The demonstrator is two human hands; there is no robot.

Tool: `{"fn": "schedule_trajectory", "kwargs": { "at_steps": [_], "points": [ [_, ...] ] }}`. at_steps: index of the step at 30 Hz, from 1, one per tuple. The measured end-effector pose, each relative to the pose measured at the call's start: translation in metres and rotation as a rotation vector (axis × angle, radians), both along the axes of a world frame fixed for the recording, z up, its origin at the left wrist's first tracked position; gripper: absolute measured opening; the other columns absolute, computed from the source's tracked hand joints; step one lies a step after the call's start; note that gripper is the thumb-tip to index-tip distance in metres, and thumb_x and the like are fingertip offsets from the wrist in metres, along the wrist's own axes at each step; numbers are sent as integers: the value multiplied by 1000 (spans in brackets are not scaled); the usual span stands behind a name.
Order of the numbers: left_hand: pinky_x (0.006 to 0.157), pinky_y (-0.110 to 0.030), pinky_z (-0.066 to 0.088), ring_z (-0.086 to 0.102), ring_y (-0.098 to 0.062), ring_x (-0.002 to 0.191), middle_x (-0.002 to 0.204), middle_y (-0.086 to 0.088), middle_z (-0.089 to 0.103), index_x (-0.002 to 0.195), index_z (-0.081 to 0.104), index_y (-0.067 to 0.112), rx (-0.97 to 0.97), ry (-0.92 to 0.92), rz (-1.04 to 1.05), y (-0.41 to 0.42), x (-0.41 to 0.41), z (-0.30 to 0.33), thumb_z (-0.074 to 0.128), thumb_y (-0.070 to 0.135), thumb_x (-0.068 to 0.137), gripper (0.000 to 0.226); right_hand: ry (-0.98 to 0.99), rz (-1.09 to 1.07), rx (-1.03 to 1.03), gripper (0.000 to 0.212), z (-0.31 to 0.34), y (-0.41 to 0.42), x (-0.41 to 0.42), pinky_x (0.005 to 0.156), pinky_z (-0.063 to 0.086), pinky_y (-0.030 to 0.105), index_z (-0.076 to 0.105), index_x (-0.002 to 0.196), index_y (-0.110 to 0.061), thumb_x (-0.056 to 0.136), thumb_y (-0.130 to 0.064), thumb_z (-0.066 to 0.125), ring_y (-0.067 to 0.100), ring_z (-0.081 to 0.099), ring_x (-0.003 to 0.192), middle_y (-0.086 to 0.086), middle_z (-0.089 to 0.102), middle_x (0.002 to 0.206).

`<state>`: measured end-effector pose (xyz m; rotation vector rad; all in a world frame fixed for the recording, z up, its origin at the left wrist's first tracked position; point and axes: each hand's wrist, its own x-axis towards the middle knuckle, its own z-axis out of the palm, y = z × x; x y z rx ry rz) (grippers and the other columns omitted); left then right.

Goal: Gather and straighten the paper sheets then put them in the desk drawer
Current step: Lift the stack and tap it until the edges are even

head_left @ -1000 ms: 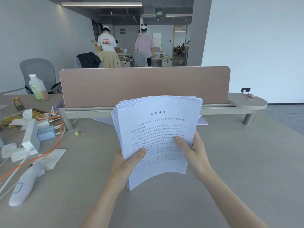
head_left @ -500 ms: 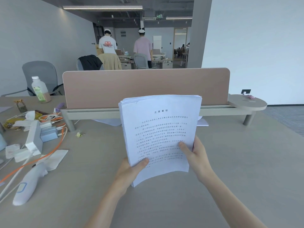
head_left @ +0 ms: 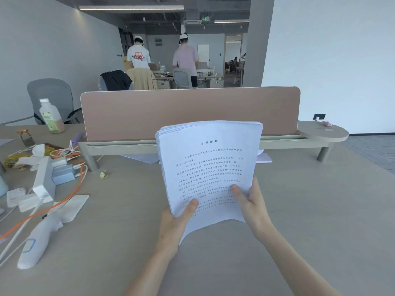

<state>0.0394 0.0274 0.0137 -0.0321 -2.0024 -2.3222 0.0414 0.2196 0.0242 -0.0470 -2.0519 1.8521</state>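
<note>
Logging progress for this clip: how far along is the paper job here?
Gathered: both hands, left hand and right hand, hold the paper stack upright above the desk. Straightening underway: top edges remain fanned. Left: stowing it; no drawer is in view.

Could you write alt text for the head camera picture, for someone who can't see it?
Two bare hands, left hand and right hand, hold a stack of printed paper sheets upright above a grey desk. A tan divider panel stands behind, with cables and a bottle cluttering the left.
</note>
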Motion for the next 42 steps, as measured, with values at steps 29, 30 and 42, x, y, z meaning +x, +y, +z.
{"fn": "schedule_trajectory", "kwargs": {
  "at_steps": [29,30,42],
  "points": [
    [93,-32,38,58,-15,111,117,9,64,117,62,30,-107,-257,-149,44,31,6,60,46,91,30,-275,-101,197,19,8,64,63,66,46,25,58,105,-16,103,-28,44,15,62,85,0,69,98],
    [96,-34,39,56,-17,115,119,9,65,120,62,30,-99,-268,-169,51,39,8,60,48,91,34,-279,-121,208,20,7,71,74,67,44,25,58,105,-13,102,-26,43,17,60,84,0,68,98],
    [79,-28,47,59,2,85,99,20,66,106,61,35,-86,-347,-490,140,169,-3,56,42,95,14,-351,-342,70,26,-27,155,243,82,50,41,66,100,-15,82,-17,48,31,66,93,15,71,107]
  ]
}}
